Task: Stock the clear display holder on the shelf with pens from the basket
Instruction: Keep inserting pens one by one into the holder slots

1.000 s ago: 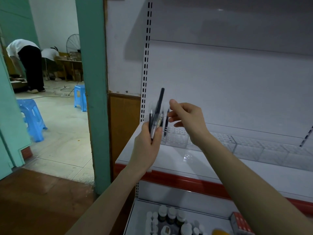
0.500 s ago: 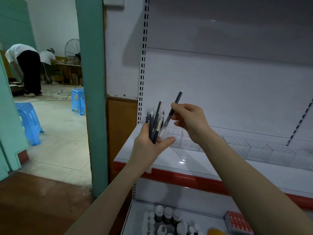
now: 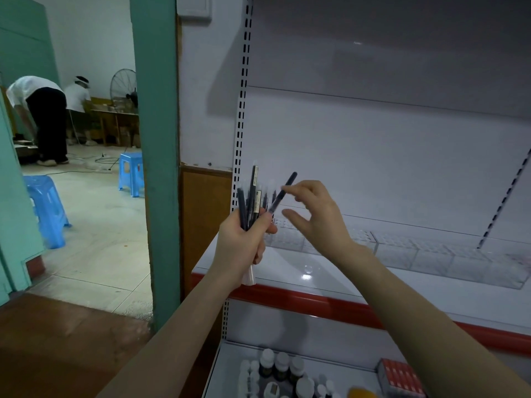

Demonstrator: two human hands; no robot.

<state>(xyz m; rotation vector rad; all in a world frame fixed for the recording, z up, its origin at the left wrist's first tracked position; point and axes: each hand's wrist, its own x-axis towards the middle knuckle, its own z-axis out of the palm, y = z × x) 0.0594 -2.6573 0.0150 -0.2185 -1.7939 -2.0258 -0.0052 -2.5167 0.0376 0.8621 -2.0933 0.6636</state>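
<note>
Several dark pens [image 3: 249,205] stand fanned in the left hand [image 3: 244,245], just left of centre. That hand is clenched round their lower ends, thumb across the front. A leaning pen [image 3: 283,193] tilts out of the bundle toward 1 o'clock, its lower end down among the others.

At 3 o'clock of the bundle, the right hand [image 3: 319,216] reaches in. Its fingertips [image 3: 287,188] touch the leaning pen's upper half. The thumb is spread apart below and off the pen, so this hand is loose and grasps nothing.

Behind and below both hands lies the white shelf [image 3: 290,268], which has a red front edge. The clear holder [image 3: 425,254] sits along the back of it, running from under the right wrist out toward 4 o'clock. The pens are held above the shelf's left end, apart from the holder.

At 6 o'clock a lower shelf carries small bottles [image 3: 281,366], with a red box [image 3: 399,380] at 5 o'clock. A teal pillar [image 3: 155,139] stands left of the shelving. Past it are blue stools [image 3: 46,208] at 9 o'clock, and two people [image 3: 43,116] bent over at 10 o'clock near a fan [image 3: 123,84].
</note>
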